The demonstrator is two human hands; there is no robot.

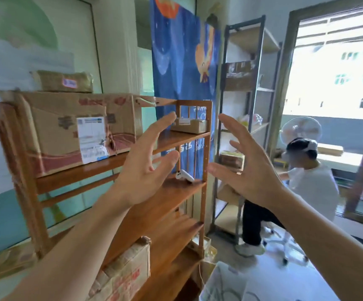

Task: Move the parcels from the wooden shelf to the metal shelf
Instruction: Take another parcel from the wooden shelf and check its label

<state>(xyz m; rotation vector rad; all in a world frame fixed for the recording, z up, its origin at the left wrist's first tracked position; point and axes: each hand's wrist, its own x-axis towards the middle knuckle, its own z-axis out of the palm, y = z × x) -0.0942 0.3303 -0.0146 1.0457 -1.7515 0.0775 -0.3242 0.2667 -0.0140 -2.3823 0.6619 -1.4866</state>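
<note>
A wooden shelf [182, 192] stands in front of me. On its upper board sit a large cardboard parcel [67, 131] with a white label and a small cardboard parcel [190, 124] at the right end. A padded brown parcel [64, 81] lies on top of the large one. Another carton [124, 272] rests on a low board. My left hand [146, 166] and my right hand [248, 166] are both raised with fingers spread, empty, on either side of the small parcel and nearer to me. The metal shelf [252, 109] stands behind, at the right, with parcels on several levels.
A white controller [185, 175] lies on the middle wooden board. A person in a white shirt [310, 185] sits on a wheeled stool beside the metal shelf, near a fan [300, 131]. A white plastic bag [226, 285] sits on the floor below.
</note>
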